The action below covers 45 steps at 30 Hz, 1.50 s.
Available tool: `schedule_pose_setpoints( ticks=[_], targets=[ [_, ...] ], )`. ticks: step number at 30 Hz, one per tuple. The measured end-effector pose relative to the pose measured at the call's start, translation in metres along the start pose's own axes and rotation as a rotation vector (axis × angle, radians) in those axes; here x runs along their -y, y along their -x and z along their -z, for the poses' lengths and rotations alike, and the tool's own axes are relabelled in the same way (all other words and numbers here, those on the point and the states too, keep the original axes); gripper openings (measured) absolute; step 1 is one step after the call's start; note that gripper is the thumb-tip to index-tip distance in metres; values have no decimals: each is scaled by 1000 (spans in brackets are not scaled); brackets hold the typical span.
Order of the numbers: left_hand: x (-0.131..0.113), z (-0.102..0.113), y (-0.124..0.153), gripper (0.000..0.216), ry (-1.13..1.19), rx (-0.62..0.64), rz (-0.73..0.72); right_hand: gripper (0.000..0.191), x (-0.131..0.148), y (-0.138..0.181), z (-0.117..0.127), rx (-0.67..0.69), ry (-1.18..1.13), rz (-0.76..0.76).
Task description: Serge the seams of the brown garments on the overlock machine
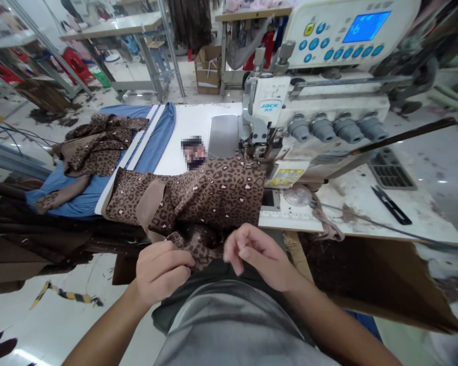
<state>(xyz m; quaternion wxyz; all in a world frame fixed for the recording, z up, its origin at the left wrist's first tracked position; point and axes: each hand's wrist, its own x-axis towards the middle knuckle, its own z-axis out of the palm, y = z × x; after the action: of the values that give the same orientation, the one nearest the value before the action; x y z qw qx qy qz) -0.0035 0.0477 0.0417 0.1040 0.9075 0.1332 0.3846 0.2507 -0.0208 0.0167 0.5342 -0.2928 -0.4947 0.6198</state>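
Observation:
A brown leopard-print fabric piece [221, 188] lies across the front of the sewing machine [267, 117], its upper right edge by the presser foot. Its lower edge hangs over the table edge in folds towards me. My left hand [164, 269] is closed on that hanging edge, thumb and fingers pinching the cloth. Close to the same edge, on the right, is my right hand [257, 254]. Its fingers are bent and apart, with no cloth visibly gripped. A plain brown flap [151, 203] shows on the left part of the fabric.
More leopard-print pieces [99, 142] rest on blue cloth with white stripes [162, 132] at the left. Black thread snips [391, 205] lie on the right of the white tabletop [351, 198]. A control panel [347, 35] tops the machine. Dark cloth [7, 254] hangs at far left.

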Motion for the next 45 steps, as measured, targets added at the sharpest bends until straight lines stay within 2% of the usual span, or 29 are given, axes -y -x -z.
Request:
schedule_pose_setpoints(
  ticks=[1, 3, 4, 6, 8, 9, 10, 12, 13, 14, 17, 20, 21, 22, 24, 25, 27, 29, 30, 32, 34, 35, 36, 38, 40, 45],
  targets=[
    [1, 0, -1, 10, 23, -3, -5, 23, -3, 4, 6, 30, -71, -50],
    [4, -1, -4, 7, 59, 27, -2, 24, -6, 12, 18, 49, -49, -140],
    [5, -1, -7, 8, 79, 54, 20, 25, -7, 15, 24, 24, 34, -174],
    [8, 1, -14, 8, 132, 120, 109, 28, -3, 18, 34, -108, 286, -200],
    [11, 4, -23, 9, 196, 193, 194, 26, 6, 16, 39, -255, 547, -130],
    [11, 5, -27, 9, 216, 226, 221, 26, 11, 13, 38, -277, 651, -64],
    [11, 5, -32, 8, 229, 262, 234, 29, 14, 9, 35, -250, 728, 9],
    [10, 5, -41, 10, 250, 327, 244, 50, 17, -1, 26, -102, 824, 111],
    [9, 5, -46, 12, 254, 351, 254, 55, 14, -7, 20, -27, 863, 127],
    [9, 5, -51, 13, 247, 371, 273, 50, 10, -13, 15, 25, 890, 121],
    [15, 10, -63, 19, 187, 407, 413, 10, -7, -25, 9, 78, 823, 46],
    [29, 20, -65, 33, 230, 542, 656, 18, -19, -26, 13, 24, 690, -9],
    [35, 23, -64, 35, 267, 544, 735, 20, -20, -25, 15, -7, 663, -11],
    [39, 24, -62, 35, 299, 490, 806, 20, -19, -24, 16, -39, 642, -1],
    [45, 23, -61, 29, 315, 247, 900, 18, -17, -20, 19, -79, 600, 47],
    [47, 20, -64, 27, 298, 106, 907, 18, -15, -18, 20, -89, 582, 77],
    [48, 7, -78, 22, 222, -117, 823, 19, -13, -12, 25, -98, 559, 109],
    [49, -12, -102, 16, 127, -211, 667, 21, -12, -4, 33, -93, 593, 116],
    [50, -24, -115, 14, 94, -202, 599, 23, -12, -1, 39, -116, 637, 129],
    [56, -46, -140, 12, 70, -107, 521, 27, -14, 4, 51, -251, 761, 160],
    [63, -63, -156, 15, 43, -14, 476, 28, -16, 4, 61, -415, 854, 146],
    [67, -69, -160, 17, 2, 6, 455, 27, -17, 3, 64, -455, 875, 110],
    [69, -72, -161, 18, -50, 16, 432, 27, -19, 1, 65, -441, 884, 66],
    [73, -72, -158, 19, -128, 20, 403, 30, -24, -1, 64, -312, 881, 16],
    [75, -68, -152, 16, -100, 13, 394, 33, -31, 0, 61, -197, 860, 31],
    [72, -63, -144, 11, 17, 35, 398, 40, -53, 16, 53, -168, 781, 140]
  ],
)
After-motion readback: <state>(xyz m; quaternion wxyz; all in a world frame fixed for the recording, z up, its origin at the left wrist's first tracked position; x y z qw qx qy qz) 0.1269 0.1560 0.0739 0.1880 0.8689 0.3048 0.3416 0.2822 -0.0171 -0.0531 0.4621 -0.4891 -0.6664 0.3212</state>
